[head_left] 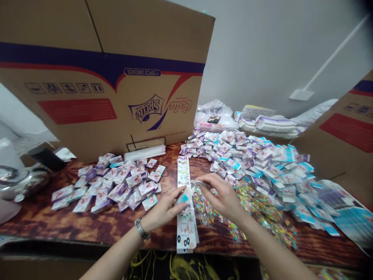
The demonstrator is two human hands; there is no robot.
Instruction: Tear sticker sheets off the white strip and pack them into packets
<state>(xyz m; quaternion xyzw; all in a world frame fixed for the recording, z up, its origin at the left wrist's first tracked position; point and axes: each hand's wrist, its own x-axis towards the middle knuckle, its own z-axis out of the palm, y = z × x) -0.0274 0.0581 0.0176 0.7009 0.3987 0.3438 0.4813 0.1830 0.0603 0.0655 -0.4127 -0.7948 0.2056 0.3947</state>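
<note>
Head view. Left hand [163, 208], wrist wearing a metal wristwatch [142, 229], is partly closed at lower centre, thumb and fingers pinching the edge of a long printed card strip [183, 217] near a small teal piece [183, 199]. Right hand [223, 198] is half open, fingers curved, fingertips at a clear plastic sheet [201, 182] just right of the strip; whether it grips that sheet, I cannot tell.

The strip lies lengthwise on the wood-patterned table [58, 221], its lower end near the table's front edge. Colourful small packets [247, 217] lie under and right of the right hand.

Flat purple-and-white cards [116, 186] are spread left of the strip, with some open table between. A larger heap of cards [250, 163] runs upper centre to right. A Sprite cardboard box [87, 85] stands upper left; a silver kettle [20, 182] sits at far left.
</note>
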